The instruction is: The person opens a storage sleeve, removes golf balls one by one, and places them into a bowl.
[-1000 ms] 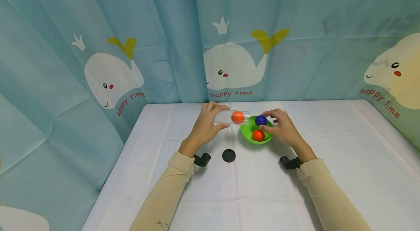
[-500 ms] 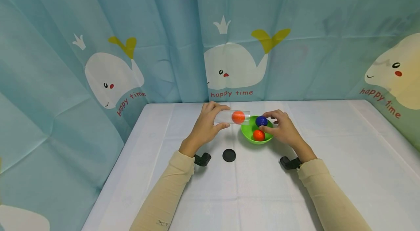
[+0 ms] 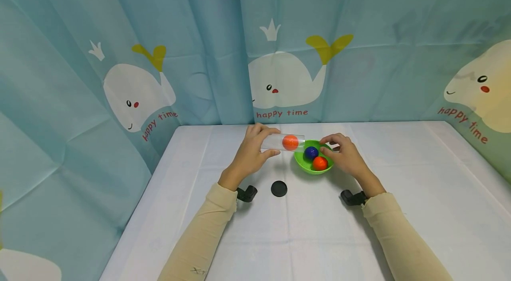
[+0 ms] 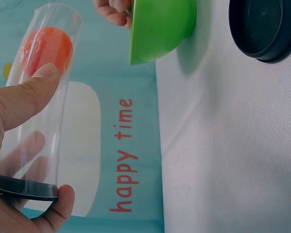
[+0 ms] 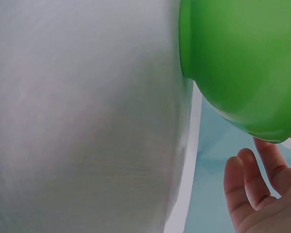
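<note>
My left hand (image 3: 250,150) grips a clear plastic tube (image 3: 272,142) lying sideways in the air, its mouth toward the bowl. Inside, near the mouth, sits an orange ball (image 3: 290,142). The left wrist view shows a black cap (image 4: 26,188) on the tube's other end, with thumb and fingers round the wall. In the green bowl (image 3: 313,172) lie a blue ball (image 3: 311,153) and a second orange ball (image 3: 320,163). My right hand (image 3: 346,156) hovers at the bowl's right rim, fingers loosely bent, holding nothing; part of its fingertips is hidden behind the bowl in the right wrist view.
A round black lid (image 3: 279,189) lies on the white-covered table (image 3: 255,245) in front of the bowl. Behind the table hangs a blue curtain (image 3: 215,50) with printed whales. Black wrist mounts (image 3: 247,194) sit at both wrists.
The right hand has let go of the blue ball, which dropped into the bowl; the orange ball there shifted right. The left hand and tube stayed nearly still.
</note>
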{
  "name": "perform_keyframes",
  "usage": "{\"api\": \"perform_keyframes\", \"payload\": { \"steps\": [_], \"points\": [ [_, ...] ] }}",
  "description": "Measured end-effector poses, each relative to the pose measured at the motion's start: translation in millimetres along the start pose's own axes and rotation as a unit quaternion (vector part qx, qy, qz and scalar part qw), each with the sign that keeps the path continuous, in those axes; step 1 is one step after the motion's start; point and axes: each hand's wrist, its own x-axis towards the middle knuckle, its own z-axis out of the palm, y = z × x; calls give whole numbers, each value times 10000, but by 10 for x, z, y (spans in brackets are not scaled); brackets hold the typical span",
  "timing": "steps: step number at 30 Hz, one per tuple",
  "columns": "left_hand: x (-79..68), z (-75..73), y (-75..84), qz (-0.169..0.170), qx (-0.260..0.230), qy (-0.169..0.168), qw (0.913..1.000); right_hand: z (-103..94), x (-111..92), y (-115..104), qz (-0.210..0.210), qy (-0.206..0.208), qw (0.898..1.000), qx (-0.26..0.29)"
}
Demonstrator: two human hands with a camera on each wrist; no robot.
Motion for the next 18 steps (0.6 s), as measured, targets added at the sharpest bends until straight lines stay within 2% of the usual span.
{"api": "perform_keyframes", "payload": {
  "steps": [8, 14, 18],
  "points": [
    [4, 15, -10, 4, 39, 14, 10000, -29, 22, -12, -58, 130, 9999, 5],
    [3, 11, 1, -11, 57, 15, 10000, -66, 18, -131, -164, 318, 9993, 76],
    [6, 6, 13, -1, 57, 9, 10000, -72, 13, -220, -303, 301, 9990, 146]
  ]
}}
